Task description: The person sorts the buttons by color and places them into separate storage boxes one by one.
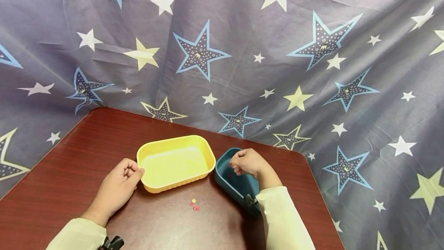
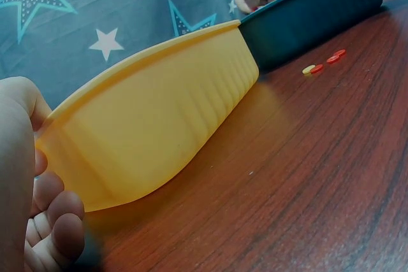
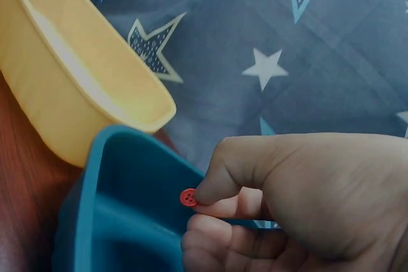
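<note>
My right hand (image 1: 248, 162) pinches a red button (image 3: 189, 197) between thumb and forefinger, over the teal tray (image 1: 231, 188). The button's holes show in the right wrist view, and its edge sticks out past the fingertips. Inside the teal tray lies another small red piece (image 1: 231, 175). At the left end of the yellow tray (image 1: 173, 183), my left hand (image 1: 119, 184) grips the rim, thumb on top and the other fingers curled by the outer wall. On the table in front of the trays are a yellow button (image 1: 194, 201) and several red buttons (image 2: 333, 59).
The two trays stand side by side on a reddish-brown wooden table (image 1: 152, 223), their near corners close together. A grey curtain with stars (image 1: 243, 68) hangs right behind the table's back edge. Each wrist wears a black camera mount (image 1: 112, 243).
</note>
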`<control>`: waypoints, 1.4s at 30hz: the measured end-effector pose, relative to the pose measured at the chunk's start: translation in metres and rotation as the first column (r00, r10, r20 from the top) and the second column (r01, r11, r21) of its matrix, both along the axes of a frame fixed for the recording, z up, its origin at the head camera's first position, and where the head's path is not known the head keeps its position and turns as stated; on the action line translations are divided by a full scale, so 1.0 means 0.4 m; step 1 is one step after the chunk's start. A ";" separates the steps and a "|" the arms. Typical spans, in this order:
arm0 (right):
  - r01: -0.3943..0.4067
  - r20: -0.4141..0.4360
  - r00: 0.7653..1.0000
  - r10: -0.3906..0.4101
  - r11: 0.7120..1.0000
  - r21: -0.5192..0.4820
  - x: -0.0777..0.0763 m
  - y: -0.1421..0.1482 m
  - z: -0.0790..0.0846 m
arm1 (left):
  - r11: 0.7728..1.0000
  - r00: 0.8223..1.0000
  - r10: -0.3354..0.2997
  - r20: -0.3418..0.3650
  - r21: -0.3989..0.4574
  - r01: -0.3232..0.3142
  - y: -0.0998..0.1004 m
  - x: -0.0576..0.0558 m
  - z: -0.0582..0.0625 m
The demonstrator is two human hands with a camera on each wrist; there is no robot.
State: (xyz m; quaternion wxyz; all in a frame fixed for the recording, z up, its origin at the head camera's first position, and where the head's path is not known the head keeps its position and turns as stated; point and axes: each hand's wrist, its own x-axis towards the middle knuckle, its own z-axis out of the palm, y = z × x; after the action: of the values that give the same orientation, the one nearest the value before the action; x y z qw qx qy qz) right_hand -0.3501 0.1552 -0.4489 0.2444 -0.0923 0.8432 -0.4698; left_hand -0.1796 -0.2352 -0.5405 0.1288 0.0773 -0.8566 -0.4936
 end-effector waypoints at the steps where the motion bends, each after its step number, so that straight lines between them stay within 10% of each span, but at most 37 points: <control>1: 0.003 0.005 1.000 -0.003 1.000 0.002 -0.003 0.001 -0.004 | 1.000 1.000 0.000 -0.001 0.001 0.000 0.000 0.000 0.000; 18: 0.012 -0.042 0.999 -0.012 1.000 0.018 0.017 -0.003 0.003 | 1.000 1.000 0.008 0.004 -0.008 -0.008 0.000 -0.002 0.002; 33: -0.177 -0.125 0.976 0.180 0.984 0.037 0.138 -0.070 0.064 | 1.000 1.000 0.005 0.001 0.001 -0.005 0.002 0.000 0.001; 42: -0.277 -0.206 0.931 0.300 0.951 0.133 0.207 -0.140 0.029 | 1.000 1.000 0.004 -0.002 -0.007 -0.004 0.001 0.000 -0.003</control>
State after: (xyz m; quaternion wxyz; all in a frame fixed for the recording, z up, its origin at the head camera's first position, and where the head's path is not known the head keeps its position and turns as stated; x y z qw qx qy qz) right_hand -0.2672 0.0992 -0.4373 0.2188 -0.2551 0.8654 -0.3717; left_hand -0.1797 -0.2347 -0.5418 0.1309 0.0778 -0.8581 -0.4904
